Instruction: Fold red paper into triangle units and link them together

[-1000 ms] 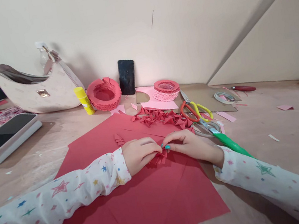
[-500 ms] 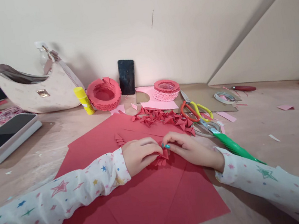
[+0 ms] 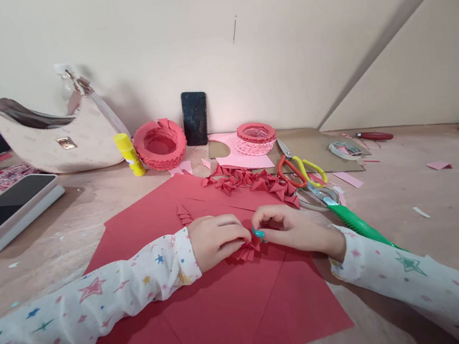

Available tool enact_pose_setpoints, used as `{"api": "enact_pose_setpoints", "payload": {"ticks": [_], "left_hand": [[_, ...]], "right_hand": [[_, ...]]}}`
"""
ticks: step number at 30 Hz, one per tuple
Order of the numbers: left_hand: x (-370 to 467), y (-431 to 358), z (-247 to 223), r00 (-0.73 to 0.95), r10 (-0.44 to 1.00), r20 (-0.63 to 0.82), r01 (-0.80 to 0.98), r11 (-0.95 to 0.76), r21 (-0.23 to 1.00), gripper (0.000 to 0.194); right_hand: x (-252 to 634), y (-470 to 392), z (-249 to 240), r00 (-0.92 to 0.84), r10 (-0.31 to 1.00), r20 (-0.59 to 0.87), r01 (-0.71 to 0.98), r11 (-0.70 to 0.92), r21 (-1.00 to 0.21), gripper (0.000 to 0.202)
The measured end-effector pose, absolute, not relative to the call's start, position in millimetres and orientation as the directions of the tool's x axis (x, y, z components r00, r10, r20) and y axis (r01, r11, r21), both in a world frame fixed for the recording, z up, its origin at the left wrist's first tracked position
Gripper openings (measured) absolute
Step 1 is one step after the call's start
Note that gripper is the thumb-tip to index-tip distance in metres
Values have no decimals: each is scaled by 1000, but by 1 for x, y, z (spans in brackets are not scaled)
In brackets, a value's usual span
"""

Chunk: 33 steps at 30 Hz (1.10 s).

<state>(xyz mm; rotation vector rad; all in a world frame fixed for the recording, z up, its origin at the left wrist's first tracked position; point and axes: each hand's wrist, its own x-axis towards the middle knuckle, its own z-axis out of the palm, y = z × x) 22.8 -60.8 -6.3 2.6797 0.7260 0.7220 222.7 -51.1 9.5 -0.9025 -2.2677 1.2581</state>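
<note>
Over a spread of red paper sheets (image 3: 217, 313), both my hands meet at a small chain of folded red paper pieces (image 3: 247, 251). My left hand (image 3: 220, 240) is closed, its fingertips pinching the chain from the left and hiding part of it. From the right, my right hand (image 3: 288, 229) pinches with thumb and forefinger at the same chain; teal polish shows on the nails. Another short stack of folded pieces (image 3: 183, 215) lies just beyond my left hand. Farther back is a pile of loose folded red pieces (image 3: 248, 179).
Scissors with orange and yellow handles (image 3: 302, 171) and green-handled scissors (image 3: 355, 224) lie right of the paper. Behind stand a red paper ring bowl (image 3: 161, 145), a pink-red ring (image 3: 255, 137), a glue stick (image 3: 129, 155), a phone (image 3: 195, 117) and a handbag (image 3: 58, 135).
My right hand has shifted slightly right and down, its thumb and forefinger still together at the folded paper. My left hand has barely moved.
</note>
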Motion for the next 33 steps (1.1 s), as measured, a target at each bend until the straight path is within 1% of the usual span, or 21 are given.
{"api": "enact_pose_setpoints", "payload": {"ticks": [6, 9, 13, 16, 20, 25, 28, 33], "left_hand": [[23, -61, -7, 785, 499, 366, 370, -853, 369, 18], [23, -62, -7, 759, 539, 366, 404, -830, 384, 18], [24, -62, -8, 702, 612, 364, 434, -773, 463, 22], [25, -62, -8, 681, 628, 376, 405, -752, 520, 24], [26, -61, -8, 669, 625, 403, 367, -748, 552, 25], [25, -60, -8, 653, 642, 401, 344, -724, 598, 25], [25, -60, -9, 653, 655, 381, 363, -712, 601, 25], [26, -60, -9, 653, 667, 359, 387, -701, 599, 24]], "right_hand": [[221, -55, 4, -680, 724, 113, 334, 443, -832, 18], [220, -57, 4, -632, 755, 175, 343, 474, -811, 20], [220, -61, 5, -591, 769, 244, 353, 519, -778, 18], [220, -63, 5, -623, 747, 234, 367, 543, -755, 19], [220, -64, 5, -626, 742, 241, 394, 567, -724, 19], [220, -65, 5, -631, 740, 235, 399, 569, -720, 21], [219, -65, 3, -636, 739, 223, 394, 560, -729, 20], [217, -63, -2, -661, 731, 167, 358, 503, -787, 17]]}}
